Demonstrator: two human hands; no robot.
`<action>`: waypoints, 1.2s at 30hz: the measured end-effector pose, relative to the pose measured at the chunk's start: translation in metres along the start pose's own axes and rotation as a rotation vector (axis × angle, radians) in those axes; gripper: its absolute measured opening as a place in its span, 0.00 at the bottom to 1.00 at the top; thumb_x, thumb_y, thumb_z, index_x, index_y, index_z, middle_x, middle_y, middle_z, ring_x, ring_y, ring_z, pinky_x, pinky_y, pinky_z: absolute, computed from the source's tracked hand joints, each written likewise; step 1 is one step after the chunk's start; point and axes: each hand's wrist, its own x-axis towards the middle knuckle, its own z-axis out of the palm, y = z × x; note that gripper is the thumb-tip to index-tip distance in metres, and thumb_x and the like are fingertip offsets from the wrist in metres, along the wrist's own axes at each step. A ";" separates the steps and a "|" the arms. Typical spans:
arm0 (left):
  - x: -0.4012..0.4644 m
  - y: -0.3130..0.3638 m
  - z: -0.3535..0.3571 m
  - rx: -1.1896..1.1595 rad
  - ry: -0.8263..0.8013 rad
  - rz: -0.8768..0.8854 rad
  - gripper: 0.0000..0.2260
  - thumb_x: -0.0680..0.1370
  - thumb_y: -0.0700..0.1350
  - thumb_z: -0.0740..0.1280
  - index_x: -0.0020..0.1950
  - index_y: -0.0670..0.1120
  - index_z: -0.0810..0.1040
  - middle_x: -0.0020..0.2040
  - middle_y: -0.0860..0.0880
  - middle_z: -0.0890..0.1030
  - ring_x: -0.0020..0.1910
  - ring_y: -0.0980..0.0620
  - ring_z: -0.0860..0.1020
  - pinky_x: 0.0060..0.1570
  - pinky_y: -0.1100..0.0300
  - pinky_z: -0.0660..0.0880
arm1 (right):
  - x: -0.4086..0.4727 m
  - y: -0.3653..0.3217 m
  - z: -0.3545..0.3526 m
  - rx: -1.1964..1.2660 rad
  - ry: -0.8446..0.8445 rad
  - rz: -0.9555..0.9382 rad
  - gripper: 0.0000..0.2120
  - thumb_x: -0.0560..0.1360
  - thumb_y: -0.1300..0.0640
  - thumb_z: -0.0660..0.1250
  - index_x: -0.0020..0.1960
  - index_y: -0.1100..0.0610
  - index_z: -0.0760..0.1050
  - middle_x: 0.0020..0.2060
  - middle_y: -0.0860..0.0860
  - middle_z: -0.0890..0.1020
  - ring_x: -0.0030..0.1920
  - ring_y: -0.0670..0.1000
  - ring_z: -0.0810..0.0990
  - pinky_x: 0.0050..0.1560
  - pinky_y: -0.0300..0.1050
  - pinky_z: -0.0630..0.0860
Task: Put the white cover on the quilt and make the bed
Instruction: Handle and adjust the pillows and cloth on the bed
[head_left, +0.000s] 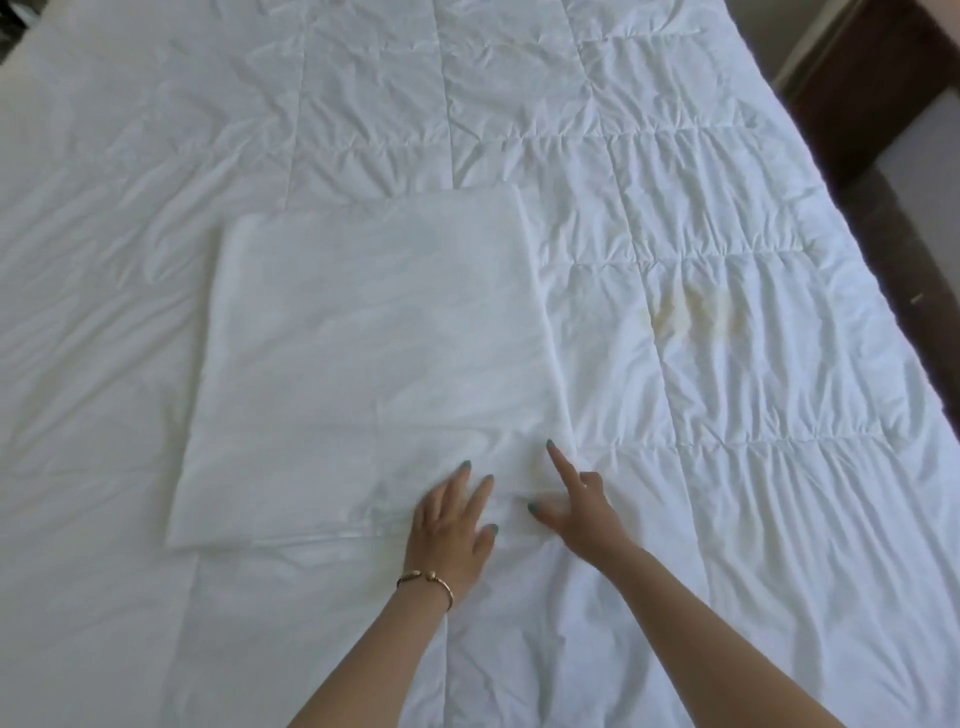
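Head view: folded white cover (363, 358) lies on the quilt (727, 364), mid-bed. Left hand (452, 530) rests flat on its near edge, fingers spread; right hand (582, 509) presses beside it, forefinger out, gripping nothing. Best find the loose corner, then unfold evenly

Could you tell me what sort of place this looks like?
Most likely a bedroom, perhaps a hotel room. A stitched white quilt is spread across a wide bed, a folded white cover lies on it, and dark wooden furniture stands beside the bed.
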 end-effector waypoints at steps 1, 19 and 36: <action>-0.010 -0.014 0.001 0.059 -0.054 -0.034 0.28 0.74 0.60 0.56 0.76 0.60 0.61 0.78 0.49 0.58 0.73 0.45 0.58 0.70 0.47 0.58 | -0.003 -0.005 0.009 -0.069 0.006 -0.016 0.39 0.76 0.47 0.69 0.77 0.37 0.48 0.64 0.55 0.60 0.52 0.54 0.75 0.54 0.44 0.74; -0.034 -0.238 -0.097 -0.448 0.051 -0.948 0.49 0.70 0.68 0.68 0.79 0.56 0.41 0.78 0.42 0.51 0.76 0.40 0.53 0.70 0.43 0.58 | -0.011 -0.161 0.132 -0.455 -0.058 0.030 0.32 0.79 0.57 0.56 0.79 0.42 0.48 0.79 0.49 0.41 0.78 0.62 0.41 0.75 0.55 0.59; -0.002 -0.311 -0.129 -1.178 0.141 -0.619 0.35 0.66 0.46 0.80 0.61 0.47 0.59 0.59 0.48 0.74 0.50 0.49 0.75 0.50 0.60 0.70 | -0.035 -0.274 0.260 -0.367 -0.027 -0.041 0.42 0.75 0.49 0.68 0.78 0.36 0.43 0.79 0.47 0.51 0.76 0.54 0.56 0.68 0.51 0.67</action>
